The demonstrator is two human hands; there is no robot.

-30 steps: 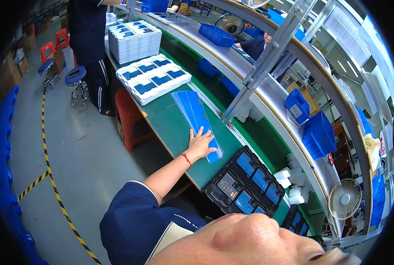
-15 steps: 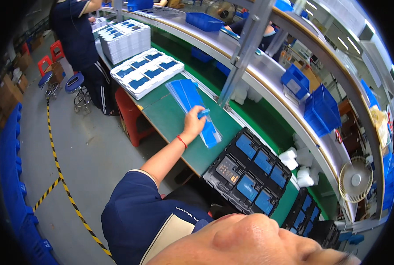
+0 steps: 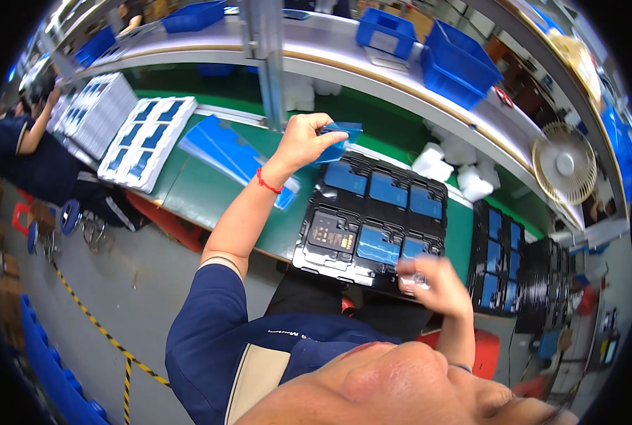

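My left hand (image 3: 303,144), with a red cord at the wrist, is closed in a pinch on a thin, see-through blue film sheet (image 3: 343,140). It holds the film above the far left corner of a black plastic tray (image 3: 370,214). Flat pieces with blue faces fill most of the tray's compartments; a dark printed piece (image 3: 332,238) lies in the near left one. Over the tray's near right corner, my right hand (image 3: 438,282) is smeared by motion, a shiny patch showing at its fingers. Fanned blue film sheets (image 3: 227,157) lie on the green bench left of the tray.
A white tray (image 3: 146,145) of blue pieces sits further left, beside a tall stack of white trays (image 3: 102,113). More black trays (image 3: 495,258) stand at right. Blue bins (image 3: 458,64) and a fan (image 3: 564,163) are on the shelf beyond. A co-worker (image 3: 22,145) stands far left.
My left hand has lifted a film from the fanned sheets and carried it right, to the black tray. My right hand has come into view. The whole view has swung to the right.
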